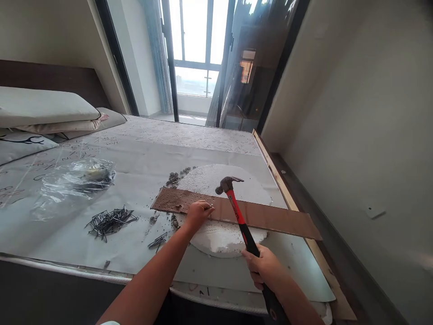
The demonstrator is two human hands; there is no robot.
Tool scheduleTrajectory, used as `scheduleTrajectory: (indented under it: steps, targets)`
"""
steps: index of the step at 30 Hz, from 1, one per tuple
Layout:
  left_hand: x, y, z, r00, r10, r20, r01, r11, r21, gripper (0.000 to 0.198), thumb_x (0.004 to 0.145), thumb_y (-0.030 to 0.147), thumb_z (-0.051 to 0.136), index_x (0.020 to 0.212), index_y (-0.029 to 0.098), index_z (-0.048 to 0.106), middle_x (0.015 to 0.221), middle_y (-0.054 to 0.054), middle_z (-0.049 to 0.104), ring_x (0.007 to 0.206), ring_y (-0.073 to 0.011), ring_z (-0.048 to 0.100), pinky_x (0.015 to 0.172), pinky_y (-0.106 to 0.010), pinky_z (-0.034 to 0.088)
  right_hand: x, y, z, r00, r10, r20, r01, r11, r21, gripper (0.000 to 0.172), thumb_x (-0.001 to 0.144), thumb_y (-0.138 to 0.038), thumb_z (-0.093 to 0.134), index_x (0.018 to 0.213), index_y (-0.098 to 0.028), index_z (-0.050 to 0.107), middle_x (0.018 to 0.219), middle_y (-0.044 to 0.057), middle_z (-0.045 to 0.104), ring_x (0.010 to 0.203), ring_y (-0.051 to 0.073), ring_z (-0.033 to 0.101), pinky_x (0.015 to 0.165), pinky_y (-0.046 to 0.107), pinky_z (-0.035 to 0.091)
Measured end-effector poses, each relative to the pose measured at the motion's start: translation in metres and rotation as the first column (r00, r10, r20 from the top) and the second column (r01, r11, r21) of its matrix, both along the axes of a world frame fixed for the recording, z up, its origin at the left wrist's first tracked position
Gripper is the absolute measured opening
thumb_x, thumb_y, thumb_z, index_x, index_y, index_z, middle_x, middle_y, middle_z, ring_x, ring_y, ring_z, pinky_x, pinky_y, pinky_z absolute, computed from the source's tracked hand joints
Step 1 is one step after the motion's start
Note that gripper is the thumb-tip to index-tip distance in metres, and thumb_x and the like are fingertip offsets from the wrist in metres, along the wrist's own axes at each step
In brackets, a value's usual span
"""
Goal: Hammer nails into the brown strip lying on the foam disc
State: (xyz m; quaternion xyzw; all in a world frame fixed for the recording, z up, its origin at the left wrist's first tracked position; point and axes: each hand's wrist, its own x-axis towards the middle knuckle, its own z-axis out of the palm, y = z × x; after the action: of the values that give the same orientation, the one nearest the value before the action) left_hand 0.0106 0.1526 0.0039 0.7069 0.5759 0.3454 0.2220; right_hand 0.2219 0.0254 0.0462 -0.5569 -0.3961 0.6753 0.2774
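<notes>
In the head view, a brown board [267, 215] lies across a rounded white slab [213, 241] on the bed [189, 135]. Taking the board's middle as the dial's centre, twelve being away from the person, the left hand [198, 214] at nine pinches what looks like a nail [212, 206]; the right hand [267, 267] at five is wrapped round the handle of a hammer [248, 238]. Dots crowd the board's nine-o'clock end, while its three-o'clock half looks plain, so the work is probably only partly done. A loose pile of nails [110, 222], seemingly unused, lies farther out at nine.
</notes>
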Motion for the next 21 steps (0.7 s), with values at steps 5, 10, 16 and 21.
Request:
scheduleTrajectory:
  steps: [5, 10, 16, 21]
  targets:
    - [-0.004, -0.003, -0.007, 0.993, -0.006, 0.116, 0.004, 1.0, 0.015, 0.027, 0.071, 0.037, 0.058, 0.054, 0.018, 0.066, 0.063, -0.006, 0.062, 0.059, -0.015, 0.052, 0.055, -0.025, 0.035, 0.005, -0.017, 0.009, 0.994, 0.085, 0.066, -0.085, 0.996, 0.003, 0.047, 0.063, -0.061, 0.059, 0.07, -0.023, 0.032, 0.043, -0.014, 0.026, 0.031, 0.003, 0.021, 0.03, 0.018, 0.026]
    - [-0.006, -0.006, -0.009, 0.987, -0.012, 0.162, 0.008, 1.0, 0.02, 0.026, 0.07, 0.037, 0.059, 0.054, 0.018, 0.066, 0.065, -0.007, 0.064, 0.061, -0.0168, 0.053, 0.055, -0.026, 0.036, 0.023, -0.025, 0.044, 0.96, 0.157, 0.231, -0.156, 0.987, -0.025, 0.043, 0.067, -0.06, 0.056, 0.075, -0.023, 0.034, 0.044, -0.013, 0.025, 0.032, 0.004, 0.021, 0.03, 0.017, 0.024]
    - [-0.006, -0.006, -0.012, 0.997, -0.005, 0.081, 0.003, 1.0, 0.028, 0.022, 0.071, 0.027, 0.057, 0.053, 0.018, 0.066, 0.067, -0.008, 0.064, 0.065, -0.0178, 0.055, 0.058, -0.025, 0.037, 0.019, -0.026, 0.052, 0.902, 0.163, 0.399, -0.18, 0.984, 0.006, 0.039, 0.07, -0.056, 0.051, 0.069, -0.024, 0.03, 0.04, -0.013, 0.023, 0.03, 0.004, 0.02, 0.028, 0.018, 0.022]
    - [-0.007, -0.008, -0.018, 0.997, 0.0, 0.079, -0.001, 1.0, 0.011, 0.018, 0.067, 0.02, 0.059, 0.051, 0.018, 0.065, 0.064, -0.005, 0.061, 0.062, -0.0165, 0.054, 0.061, -0.025, 0.038, 0.011, -0.026, 0.042, 0.86, 0.231, 0.454, -0.232, 0.971, -0.054, 0.036, 0.064, -0.052, 0.057, 0.069, -0.023, 0.035, 0.042, -0.013, 0.024, 0.03, 0.004, 0.018, 0.029, 0.02, 0.019]
